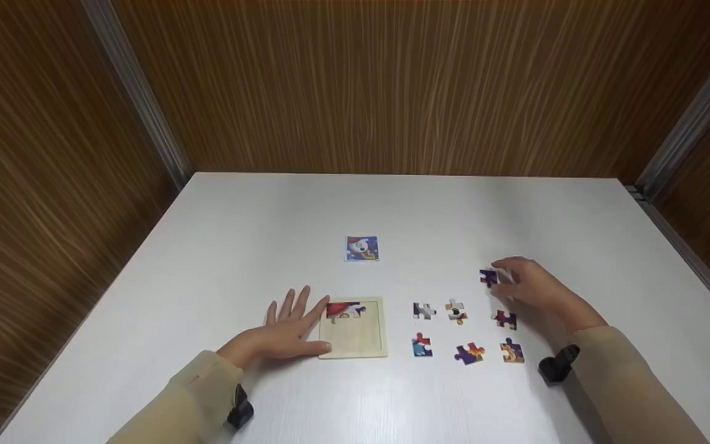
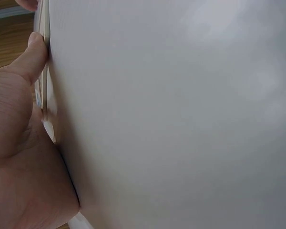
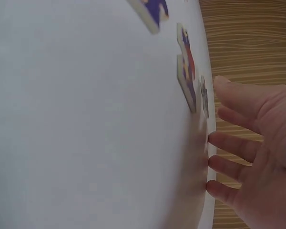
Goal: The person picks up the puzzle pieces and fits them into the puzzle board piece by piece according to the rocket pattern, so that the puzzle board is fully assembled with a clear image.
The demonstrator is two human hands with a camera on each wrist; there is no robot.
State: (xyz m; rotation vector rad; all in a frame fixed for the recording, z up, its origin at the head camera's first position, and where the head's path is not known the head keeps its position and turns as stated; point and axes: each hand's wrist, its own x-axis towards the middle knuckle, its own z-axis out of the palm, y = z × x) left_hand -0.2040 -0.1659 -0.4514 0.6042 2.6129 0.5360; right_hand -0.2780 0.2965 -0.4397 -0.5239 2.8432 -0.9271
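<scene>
My left hand (image 1: 287, 336) lies at the left side of a shallow wooden puzzle tray (image 1: 355, 339), fingers spread. Its index finger reaches the upper left corner and its thumb rests at the lower left edge. In the left wrist view, the thumb (image 2: 34, 55) touches the tray's edge. Joined puzzle pieces (image 1: 344, 310) with red and white print sit along the tray's top. At the right, my right hand (image 1: 530, 287) has its thumb and index finger parted beside a dark blue puzzle piece (image 1: 488, 277). No firm grip on that piece shows.
Several loose pieces lie right of the tray, among them a white-grey piece (image 1: 423, 311), a red piece (image 1: 505, 319), a purple-orange piece (image 1: 469, 353) and a yellow-purple piece (image 1: 512, 351). A small picture card (image 1: 362, 248) lies behind the tray. Wood-grain panels (image 1: 392, 92) surround the white table (image 1: 256, 222).
</scene>
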